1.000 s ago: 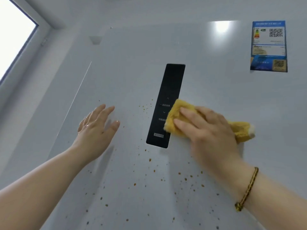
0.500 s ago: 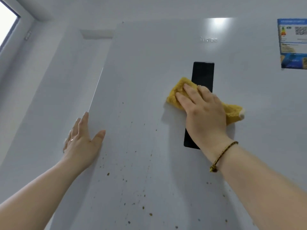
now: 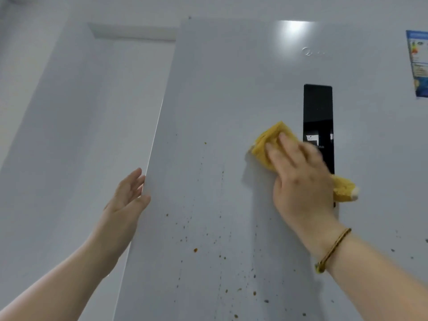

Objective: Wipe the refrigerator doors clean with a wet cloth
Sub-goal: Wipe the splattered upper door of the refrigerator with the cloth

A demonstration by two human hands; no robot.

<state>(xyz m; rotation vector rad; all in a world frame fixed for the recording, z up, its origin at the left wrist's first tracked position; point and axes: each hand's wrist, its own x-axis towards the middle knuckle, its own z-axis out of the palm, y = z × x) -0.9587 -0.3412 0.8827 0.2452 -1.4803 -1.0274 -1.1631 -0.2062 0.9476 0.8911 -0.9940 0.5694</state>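
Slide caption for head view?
Right hand presses yellow cloth to the brown-speckled fridge door; left hand touches its edge.

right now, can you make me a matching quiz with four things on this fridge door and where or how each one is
Things:
1 cloth
2 left hand
3 control panel
4 label

Place or state:
a at the left edge of the door
b pressed flat under the right hand
c blue, cut off by the picture's right side
d black upright strip

Pairs: 1-b, 2-a, 3-d, 4-c

Cloth (image 3: 271, 140) slid left off panel (image 3: 317, 107); left hand (image 3: 126, 202) reached door edge (image 3: 157, 126).
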